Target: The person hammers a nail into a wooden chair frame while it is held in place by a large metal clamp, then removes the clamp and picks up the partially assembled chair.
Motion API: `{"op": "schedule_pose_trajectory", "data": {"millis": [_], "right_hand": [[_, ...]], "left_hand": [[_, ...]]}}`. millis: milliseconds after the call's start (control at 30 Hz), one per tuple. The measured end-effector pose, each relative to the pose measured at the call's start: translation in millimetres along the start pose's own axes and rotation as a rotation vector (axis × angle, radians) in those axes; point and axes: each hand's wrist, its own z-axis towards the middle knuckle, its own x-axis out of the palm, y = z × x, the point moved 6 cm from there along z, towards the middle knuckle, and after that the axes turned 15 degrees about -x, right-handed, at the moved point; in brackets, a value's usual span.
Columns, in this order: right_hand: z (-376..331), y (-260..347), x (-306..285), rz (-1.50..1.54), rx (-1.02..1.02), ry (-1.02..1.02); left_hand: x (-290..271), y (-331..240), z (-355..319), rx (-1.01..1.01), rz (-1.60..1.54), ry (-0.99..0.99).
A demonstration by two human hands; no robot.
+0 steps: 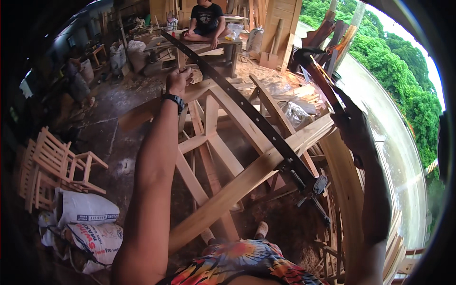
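Note:
My right hand [354, 126] grips a hammer [324, 84] by its handle, raised at the right with its dark head pointing up and away. At the far end of a wooden frame [207, 137], my left hand [179, 81] is closed above a rail; what its fingers hold, if anything, is hidden. A long dark bar clamp [242, 102] with holes along it lies diagonally over the frame. Its screw end [319, 190] is at the near right, by a thick pale beam [228, 199] that crosses in front of me.
Slatted wooden chairs [54, 159] and filled sacks [90, 232] are at the left. Another person [207, 21] sits on a low workbench [228, 47] at the back. Long boards [349, 190] lean at my right. Wood scraps [304, 92] litter the floor beyond the frame.

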Motion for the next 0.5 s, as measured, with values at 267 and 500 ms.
{"op": "schedule_pose_trajectory", "data": {"millis": [267, 500], "right_hand": [[-78, -155, 14, 0.263, 0.063, 0.126], [-81, -247, 44, 0.592, 0.051, 0.169]], "left_hand": [[26, -23, -65, -0.043, 0.265, -0.231], [83, -15, -102, -0.144, 0.269, -0.262]]}}
